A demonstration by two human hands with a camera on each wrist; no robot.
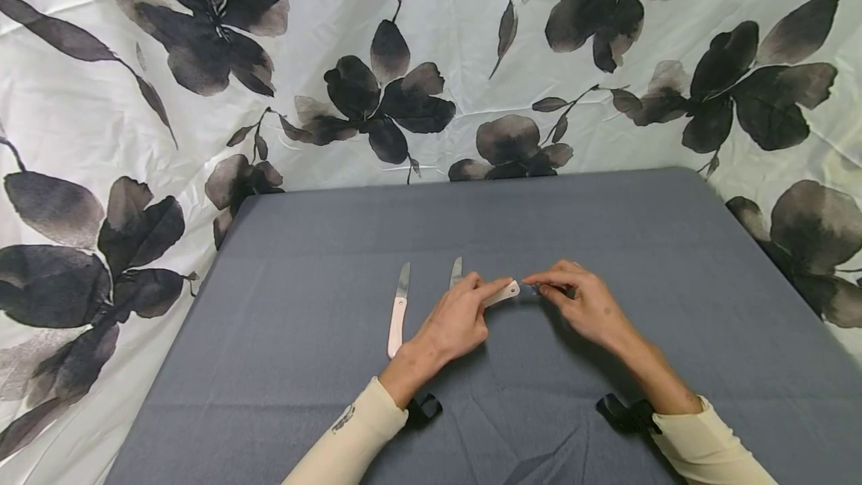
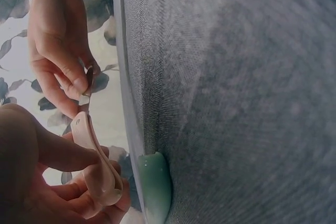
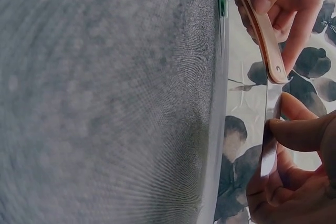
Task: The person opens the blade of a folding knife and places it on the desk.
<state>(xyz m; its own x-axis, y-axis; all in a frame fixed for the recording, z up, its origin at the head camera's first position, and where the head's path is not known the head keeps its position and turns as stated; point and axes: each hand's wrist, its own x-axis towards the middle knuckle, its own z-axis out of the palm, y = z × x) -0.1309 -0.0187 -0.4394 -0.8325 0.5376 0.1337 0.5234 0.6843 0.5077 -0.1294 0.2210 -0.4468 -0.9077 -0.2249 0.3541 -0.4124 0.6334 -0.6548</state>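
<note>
My left hand point(image 1: 453, 322) grips the pale pink handle point(image 1: 501, 295) of a folding knife, its index finger stretched along it. The knife is unfolded, its steel blade point(image 3: 270, 103) running out of the handle. Between thumb and fingers, my right hand point(image 1: 587, 307) pinches that blade; most of the blade is hidden by the fingers in the head view. Left of my hands lies a second unfolded knife point(image 1: 399, 313) with a pink handle. Another knife blade point(image 1: 456, 269) shows just beyond my left hand, which hides the rest of that knife.
A grey cloth covers the table point(image 1: 303, 245), with creases near the front. Past its far edge hangs a white sheet point(image 1: 471, 21) with dark flowers. In the left wrist view, a smooth green piece point(image 2: 155, 187) lies on the cloth. Black straps point(image 1: 626, 414) circle both wrists.
</note>
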